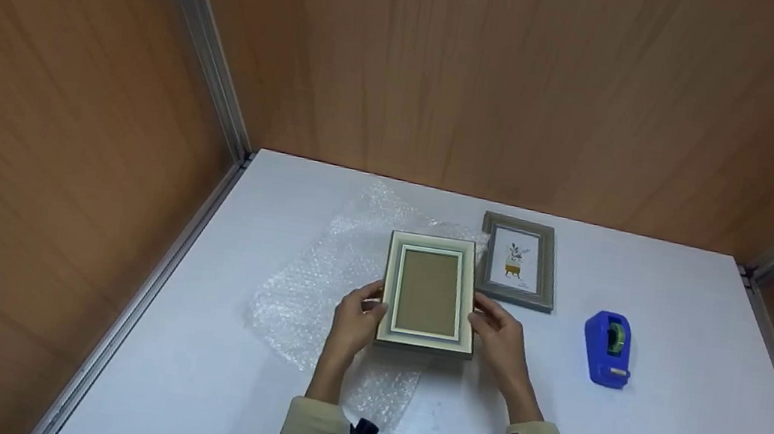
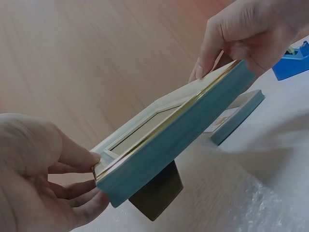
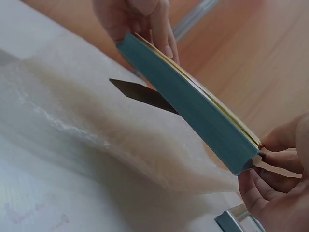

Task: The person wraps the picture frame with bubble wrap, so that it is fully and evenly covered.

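Holding pale frame (image 1: 430, 295) w/ L+R fingers (image 2: 75, 151) (plant print (image 1: 515, 260) txt illegible).

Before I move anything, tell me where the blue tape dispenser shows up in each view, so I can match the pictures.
Head: the blue tape dispenser stands right of centre, below mid-height.
Left wrist: the blue tape dispenser is at upper right, cut off by the picture's right edge.
Right wrist: not in it.
Shared landmark: the held picture frame, visible in all three.
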Tool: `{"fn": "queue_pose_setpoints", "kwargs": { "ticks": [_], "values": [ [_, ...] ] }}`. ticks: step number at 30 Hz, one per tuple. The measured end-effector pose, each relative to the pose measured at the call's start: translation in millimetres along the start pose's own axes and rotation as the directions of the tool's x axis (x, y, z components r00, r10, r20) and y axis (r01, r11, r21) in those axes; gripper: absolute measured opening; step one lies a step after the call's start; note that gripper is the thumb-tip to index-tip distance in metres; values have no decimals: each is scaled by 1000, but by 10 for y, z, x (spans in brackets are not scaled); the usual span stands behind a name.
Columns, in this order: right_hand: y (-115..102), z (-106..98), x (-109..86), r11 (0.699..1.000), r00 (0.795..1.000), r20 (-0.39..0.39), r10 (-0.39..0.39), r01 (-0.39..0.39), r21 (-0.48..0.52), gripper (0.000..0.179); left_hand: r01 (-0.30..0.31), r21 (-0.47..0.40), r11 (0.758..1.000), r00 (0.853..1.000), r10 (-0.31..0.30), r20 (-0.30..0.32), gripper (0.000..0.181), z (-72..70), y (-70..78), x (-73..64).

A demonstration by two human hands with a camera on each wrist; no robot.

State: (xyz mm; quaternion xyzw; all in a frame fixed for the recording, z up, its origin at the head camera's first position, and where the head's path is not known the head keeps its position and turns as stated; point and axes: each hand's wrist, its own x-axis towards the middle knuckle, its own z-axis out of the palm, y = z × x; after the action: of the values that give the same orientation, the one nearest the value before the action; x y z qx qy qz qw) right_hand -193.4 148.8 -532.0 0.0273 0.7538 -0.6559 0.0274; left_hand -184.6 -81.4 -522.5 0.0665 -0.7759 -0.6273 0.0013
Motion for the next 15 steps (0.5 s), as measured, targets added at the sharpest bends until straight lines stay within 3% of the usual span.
{"fn": "queue_pose_setpoints", "kwargs": {
  "ticks": [9, 15],
  "values": [
    [101, 204, 126, 1000, 1000, 7, -15, 15, -5, 40, 4, 13, 1000, 998, -3, -61, 40, -126, -107, 53],
    [108, 309, 182, 999, 1000, -8, 14, -14, -43, 38, 25, 18, 1000, 996, -24, -91, 39, -177, -157, 86]
  ]
}}
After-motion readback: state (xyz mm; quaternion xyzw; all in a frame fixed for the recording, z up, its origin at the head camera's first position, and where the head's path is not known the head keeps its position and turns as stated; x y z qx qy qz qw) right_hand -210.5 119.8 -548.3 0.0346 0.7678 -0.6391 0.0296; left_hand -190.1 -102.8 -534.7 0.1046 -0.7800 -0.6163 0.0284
